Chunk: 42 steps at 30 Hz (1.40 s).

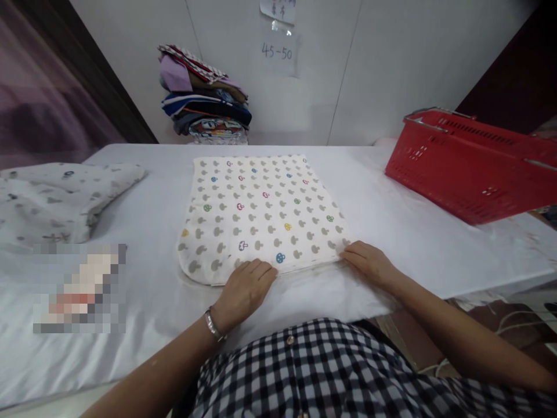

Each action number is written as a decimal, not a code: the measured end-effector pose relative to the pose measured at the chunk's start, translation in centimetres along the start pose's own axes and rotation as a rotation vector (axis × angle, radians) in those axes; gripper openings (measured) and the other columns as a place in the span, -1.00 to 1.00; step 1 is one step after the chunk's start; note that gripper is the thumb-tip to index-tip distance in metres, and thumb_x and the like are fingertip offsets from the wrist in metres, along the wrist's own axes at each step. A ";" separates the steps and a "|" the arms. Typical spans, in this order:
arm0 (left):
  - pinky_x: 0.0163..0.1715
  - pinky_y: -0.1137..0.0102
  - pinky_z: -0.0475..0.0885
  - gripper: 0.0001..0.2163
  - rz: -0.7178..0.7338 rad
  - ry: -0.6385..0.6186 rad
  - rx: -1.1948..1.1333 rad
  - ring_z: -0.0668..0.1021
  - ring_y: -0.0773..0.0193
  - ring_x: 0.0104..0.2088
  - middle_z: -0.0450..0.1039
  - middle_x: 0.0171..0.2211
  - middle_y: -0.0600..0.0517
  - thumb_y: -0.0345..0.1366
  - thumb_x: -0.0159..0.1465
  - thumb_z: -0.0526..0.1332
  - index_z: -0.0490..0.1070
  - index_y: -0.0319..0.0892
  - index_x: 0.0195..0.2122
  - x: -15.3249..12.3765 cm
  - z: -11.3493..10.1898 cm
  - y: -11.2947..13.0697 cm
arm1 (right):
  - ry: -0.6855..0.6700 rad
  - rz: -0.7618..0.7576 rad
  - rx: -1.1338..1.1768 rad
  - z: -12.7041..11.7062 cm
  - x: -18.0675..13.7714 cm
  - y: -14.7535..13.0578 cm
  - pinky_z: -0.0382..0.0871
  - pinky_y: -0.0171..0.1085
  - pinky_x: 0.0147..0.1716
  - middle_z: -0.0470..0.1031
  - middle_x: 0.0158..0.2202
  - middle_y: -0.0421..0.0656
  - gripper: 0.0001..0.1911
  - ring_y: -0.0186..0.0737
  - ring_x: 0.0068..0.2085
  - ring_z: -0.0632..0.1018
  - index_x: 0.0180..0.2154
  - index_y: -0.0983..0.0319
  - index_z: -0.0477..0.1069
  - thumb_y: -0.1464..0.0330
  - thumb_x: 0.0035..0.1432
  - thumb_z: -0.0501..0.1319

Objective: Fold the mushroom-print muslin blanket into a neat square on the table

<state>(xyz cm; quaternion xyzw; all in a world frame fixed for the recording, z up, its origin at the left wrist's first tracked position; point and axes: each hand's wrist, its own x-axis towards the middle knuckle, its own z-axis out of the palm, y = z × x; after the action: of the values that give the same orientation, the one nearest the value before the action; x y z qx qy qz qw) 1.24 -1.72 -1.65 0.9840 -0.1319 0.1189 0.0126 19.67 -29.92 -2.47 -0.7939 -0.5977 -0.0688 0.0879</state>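
A folded cream cloth printed with grey and coloured mushrooms lies flat on the white-covered table, with a rounded near-left corner. My left hand, a metal band at its wrist, is at the middle of the near edge. Its fingers are bent together over that edge, and the thumb is hidden. At the near-right corner, my right hand has its fingers closed on the cloth's border. Thin layers of fabric show along the edge between both hands.
A crumpled printed cloth lies on the left, beyond a pixelated patch. Folded fabrics are stacked against the back wall. A red plastic basket stands at the right. Paper signs hang on the wall.
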 end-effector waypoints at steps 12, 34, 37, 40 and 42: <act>-0.34 0.35 0.26 -0.83 0.062 0.005 -0.041 0.34 0.27 -0.35 0.35 -0.37 0.01 -0.50 0.25 0.01 0.36 -0.21 -0.26 -0.7 0.2 0.1 | 0.111 -0.123 -0.022 -0.3 -0.3 -0.8 0.32 -0.27 -0.35 0.42 -0.29 -0.09 -0.79 -0.23 -0.29 0.39 -0.20 0.26 0.37 0.49 0.19 0.00; -0.32 0.31 0.24 -0.85 0.032 -0.101 -0.135 0.31 0.24 -0.33 0.30 -0.35 0.00 -0.25 0.27 0.05 0.29 -0.21 -0.36 -0.5 -0.1 0.8 | -0.006 -0.092 0.026 -0.3 -0.8 -1.4 0.34 -0.23 -0.31 0.39 -0.26 -0.04 -0.80 -0.20 -0.25 0.39 -0.17 0.26 0.35 0.40 0.19 0.03; -0.32 0.32 0.24 -0.86 0.006 -0.094 -0.125 0.32 0.24 -0.33 0.31 -0.34 0.01 -0.25 0.26 0.07 0.29 -0.20 -0.36 -0.3 -0.2 0.8 | -0.007 -0.091 0.014 -0.4 -0.7 -1.4 0.34 -0.23 -0.30 0.40 -0.25 -0.05 -0.79 -0.20 -0.24 0.39 -0.16 0.25 0.36 0.41 0.20 0.01; -0.34 0.31 0.23 -0.87 0.000 -0.080 -0.070 0.33 0.24 -0.34 0.31 -0.36 0.01 -0.30 0.27 0.04 0.30 -0.20 -0.37 -0.3 0.0 0.8 | 0.002 -0.097 -0.005 -0.3 -0.7 -1.3 0.35 -0.23 -0.30 0.41 -0.22 -0.06 -0.75 -0.20 -0.22 0.39 -0.13 0.23 0.35 0.43 0.21 -0.03; -0.35 0.31 0.23 -0.86 0.011 -0.052 -0.040 0.33 0.24 -0.36 0.32 -0.37 0.01 -0.32 0.28 0.02 0.31 -0.20 -0.37 -0.3 0.1 0.8 | 0.005 -0.113 -0.024 -0.3 -0.7 -1.2 0.35 -0.23 -0.31 0.41 -0.22 -0.07 -0.74 -0.20 -0.22 0.40 -0.11 0.23 0.35 0.44 0.22 -0.04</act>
<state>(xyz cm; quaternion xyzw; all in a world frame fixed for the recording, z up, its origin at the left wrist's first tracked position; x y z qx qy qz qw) 0.81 -2.46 -1.84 0.9856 -0.1401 0.0905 0.0281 18.34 -30.34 -2.26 -0.7598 -0.6404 -0.0828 0.0759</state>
